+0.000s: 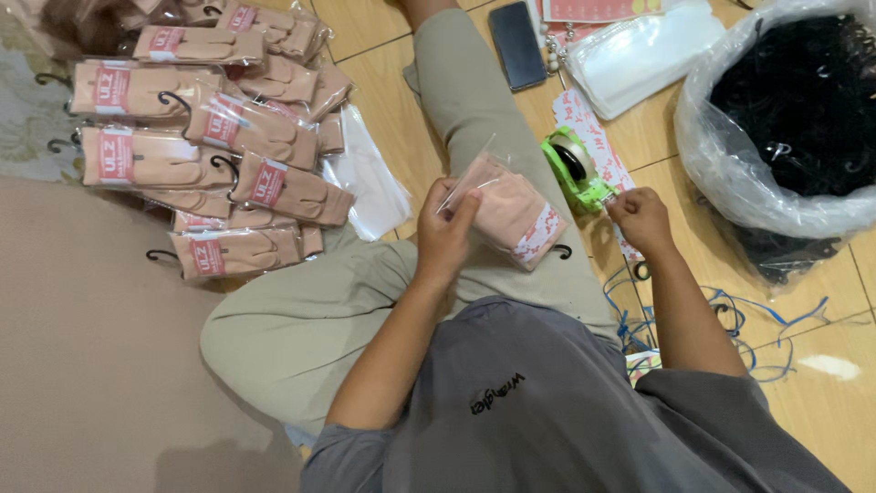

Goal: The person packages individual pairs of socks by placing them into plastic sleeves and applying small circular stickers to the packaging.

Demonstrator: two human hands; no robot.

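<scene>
Finished sock packs (pixel 228 137) piled at left; left hand (pixel 447 233) pinches shut on a bagged peach sock pair (pixel 511 215) over the lap. Right hand (pixel 641 217), fingers closed, pulls tape off the green tape dispenser (pixel 577 169). Sealing step; likely next the tape goes on the bag flap.

Hidden or cut off:
- Packed sock in clear sleeve (pixel 511 212): near end covered by the left hand (pixel 444 237).
- Right hand (pixel 641 219): fingertips curled under; what they pinch is too small to tell.
- Green tape dispenser (pixel 575 169): lower edge masked by the sock.
- Clear bag of black hooks (pixel 785 119): cut by top and right edges.
- Black phone (pixel 517 44): top cut off.
- Pile of packed socks (pixel 210 137): upper packs cut off, lower ones overlapped.
</scene>
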